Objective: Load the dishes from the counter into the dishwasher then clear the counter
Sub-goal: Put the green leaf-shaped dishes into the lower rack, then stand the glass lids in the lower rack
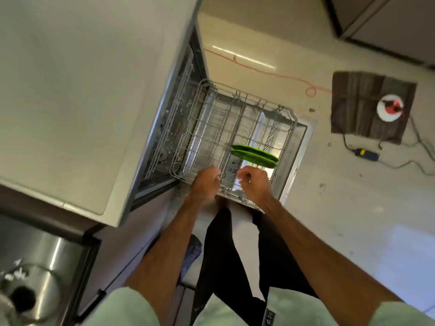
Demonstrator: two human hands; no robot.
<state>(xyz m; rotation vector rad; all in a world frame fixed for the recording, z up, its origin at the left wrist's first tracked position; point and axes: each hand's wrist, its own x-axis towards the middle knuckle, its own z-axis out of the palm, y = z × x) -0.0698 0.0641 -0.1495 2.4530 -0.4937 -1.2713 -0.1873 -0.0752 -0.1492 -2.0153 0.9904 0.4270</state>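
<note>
Dishwasher is open with the rack pulled out. Two green plates stand side by side in it, at about 1 o'clock from the right hand. That hand and the left hand both have their fingers curled over the rack's near rim. The counter is at 10 o'clock and the sink at 7.

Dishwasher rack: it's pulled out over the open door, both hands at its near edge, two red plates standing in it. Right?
Not quite: the plates are green, not red. The head view shows two of them standing in the rack, pulled out over the open door, with the left hand and right hand at its near edge.
</note>
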